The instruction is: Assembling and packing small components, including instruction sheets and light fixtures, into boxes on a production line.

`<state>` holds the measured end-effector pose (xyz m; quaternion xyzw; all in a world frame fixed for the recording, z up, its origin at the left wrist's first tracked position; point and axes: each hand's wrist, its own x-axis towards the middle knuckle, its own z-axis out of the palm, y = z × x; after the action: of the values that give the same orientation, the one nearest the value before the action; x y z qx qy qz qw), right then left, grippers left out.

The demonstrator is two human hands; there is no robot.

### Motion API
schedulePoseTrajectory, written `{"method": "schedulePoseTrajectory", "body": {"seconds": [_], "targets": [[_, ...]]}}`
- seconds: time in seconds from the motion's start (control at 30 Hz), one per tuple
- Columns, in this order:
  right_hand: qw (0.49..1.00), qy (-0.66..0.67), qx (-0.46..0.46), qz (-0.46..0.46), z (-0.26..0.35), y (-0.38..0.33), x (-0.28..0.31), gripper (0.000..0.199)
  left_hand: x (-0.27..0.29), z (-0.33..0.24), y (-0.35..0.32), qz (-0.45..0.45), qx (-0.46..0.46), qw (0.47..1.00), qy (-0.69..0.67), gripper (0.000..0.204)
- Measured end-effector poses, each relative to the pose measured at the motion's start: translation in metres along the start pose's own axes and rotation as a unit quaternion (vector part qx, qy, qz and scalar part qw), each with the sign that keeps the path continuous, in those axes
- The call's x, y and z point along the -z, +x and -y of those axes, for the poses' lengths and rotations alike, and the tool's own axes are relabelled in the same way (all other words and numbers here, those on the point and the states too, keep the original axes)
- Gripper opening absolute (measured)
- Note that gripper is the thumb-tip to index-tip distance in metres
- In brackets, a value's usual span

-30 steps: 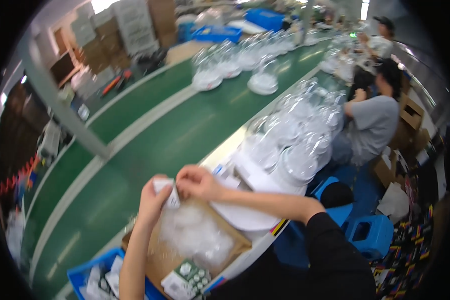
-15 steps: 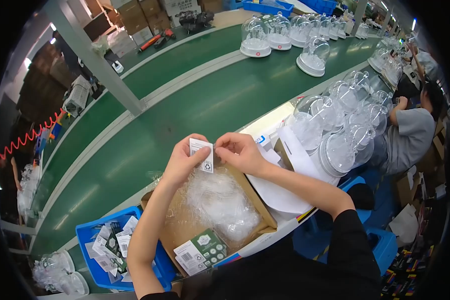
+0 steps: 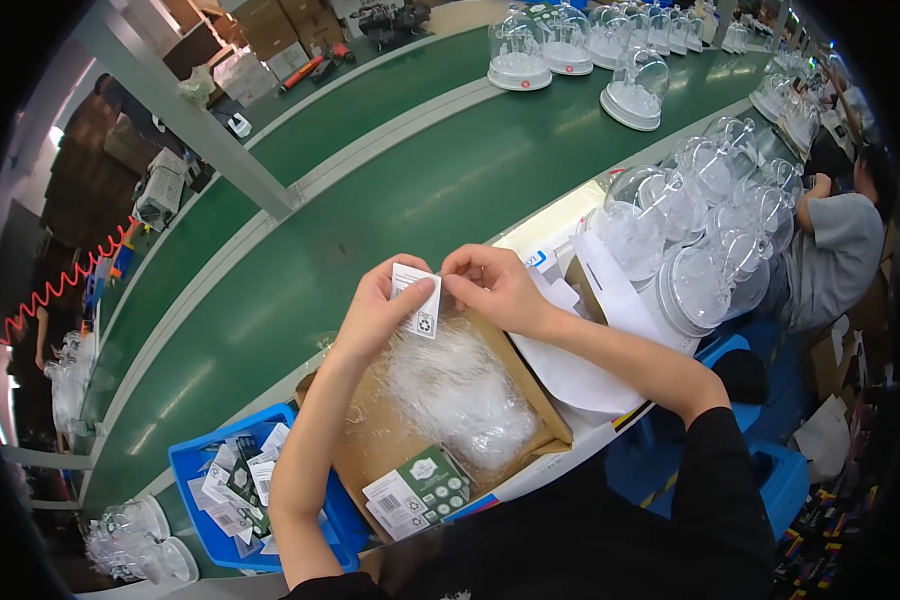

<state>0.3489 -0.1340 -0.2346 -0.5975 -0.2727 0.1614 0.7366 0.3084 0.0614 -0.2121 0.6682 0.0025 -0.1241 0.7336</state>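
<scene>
My left hand (image 3: pixel 368 312) is closed on a small white printed card (image 3: pixel 423 322), its thumb pressed flat across the card's face. Close by the card's right edge, my right hand (image 3: pixel 505 290) has thumb and forefinger pinched together; whatever lies between those fingertips is too small to make out. Below both hands is a shallow cardboard box (image 3: pixel 360 440) with a loose heap of clear plastic strands (image 3: pixel 450 385). Green and white printed cards (image 3: pixel 432 488) lie at the box's near corner. Left of it, a blue bin (image 3: pixel 192 468) holds many loose cards (image 3: pixel 232 490), partly behind my left forearm.
A green conveyor belt (image 3: pixel 300 270) runs beyond the box. Clear domes on white bases (image 3: pixel 635 95) stand on it at the far right. More domes (image 3: pixel 695 285) crowd the table to my right, behind white paper (image 3: pixel 610 310). A co-worker in grey (image 3: pixel 840 250) sits past them.
The whole view has shifted slightly. My left hand has tilted the card a little more, and my right hand stays pinched beside its edge.
</scene>
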Motion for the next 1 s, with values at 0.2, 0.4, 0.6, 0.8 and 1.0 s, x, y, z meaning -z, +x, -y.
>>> {"method": "schedulePoseTrajectory", "body": {"seconds": [0.2, 0.4, 0.6, 0.8, 1.0], "targets": [[1.000, -0.007, -0.010, -0.003, -0.004, 0.002, 0.002, 0.008, -0.001, -0.001, 0.000, 0.003, 0.001, 0.999, -0.038, 0.018], [0.998, -0.051, 0.028, 0.002, -0.004, -0.003, -0.001, 0.007, -0.001, -0.002, -0.001, -0.001, -0.008, 1.000, -0.022, 0.018], [0.998, -0.049, 0.031, -0.007, -0.002, -0.003, -0.002, 0.008, -0.003, -0.004, -0.002, 0.004, -0.005, 1.000, 0.009, 0.018], [0.998, -0.048, 0.045, 0.001, -0.007, -0.003, -0.001, 0.007, -0.003, -0.005, -0.002, -0.008, -0.003, 1.000, 0.022, 0.017], [0.999, -0.039, 0.028, -0.002, -0.003, -0.003, -0.001, 0.006, -0.002, -0.003, -0.001, -0.005, -0.004, 1.000, 0.026, 0.016]]}}
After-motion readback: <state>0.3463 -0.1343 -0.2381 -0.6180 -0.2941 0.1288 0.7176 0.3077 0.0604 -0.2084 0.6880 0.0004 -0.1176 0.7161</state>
